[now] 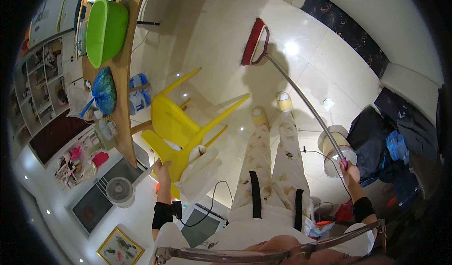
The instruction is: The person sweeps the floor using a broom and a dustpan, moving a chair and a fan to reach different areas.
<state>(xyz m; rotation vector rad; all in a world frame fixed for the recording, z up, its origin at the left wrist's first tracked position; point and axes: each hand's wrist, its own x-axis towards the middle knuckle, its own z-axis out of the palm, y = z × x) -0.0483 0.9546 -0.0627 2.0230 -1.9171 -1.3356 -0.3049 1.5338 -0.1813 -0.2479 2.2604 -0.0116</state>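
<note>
My right hand (350, 173) grips the purple end of a broom (305, 97) with a long metal handle. The broom's red-bristled head lies out ahead on the pale tiled floor (212, 35). On the other side, my left hand (162, 169) holds the backrest of a yellow plastic chair (176, 115). The chair looks tilted, with its legs pointing away from me. A whitish cloth or garment (199, 168) hangs over the chair back beside that hand.
A wooden table (123, 88) at left bears a green basin (107, 30) and a knotted blue bag (105, 90). Bottled water packs (139, 95) sit beneath it. A bin (335, 152) and black bags (369, 138) stand at right. A crumpled white scrap (328, 103) lies on the floor.
</note>
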